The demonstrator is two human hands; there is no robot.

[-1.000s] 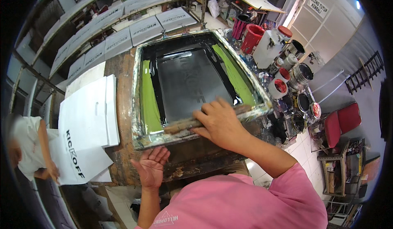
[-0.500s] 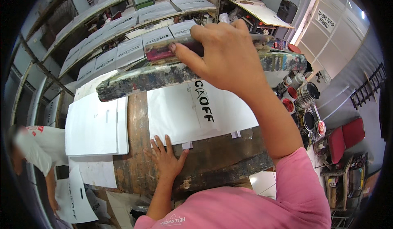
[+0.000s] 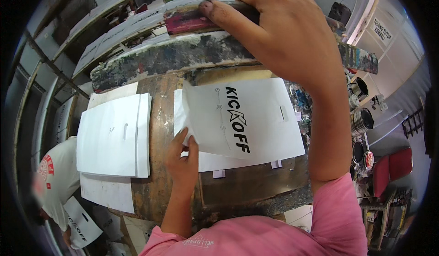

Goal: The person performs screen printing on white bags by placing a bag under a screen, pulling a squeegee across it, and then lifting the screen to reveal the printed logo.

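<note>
Printed bag [image 3: 247, 123] — left hand [image 3: 183, 157] lifts corner, right hand [image 3: 283, 32] grips frame [image 3: 192, 55].

The right hand [image 3: 292, 32] is up high. It grips the edge of a paint-stained frame [image 3: 219, 57] and holds it lifted over the tabletop [image 3: 160, 119]. Under the frame lies a white bag [image 3: 256, 123] with black letters printed on it. The left hand [image 3: 183, 160] pinches the near left corner of this bag. A stack of plain white bags [image 3: 114, 135] lies to the left. Paint cans [image 3: 363, 119] stand on the right. Another person in a white shirt [image 3: 55, 187] is at the far left.
</note>
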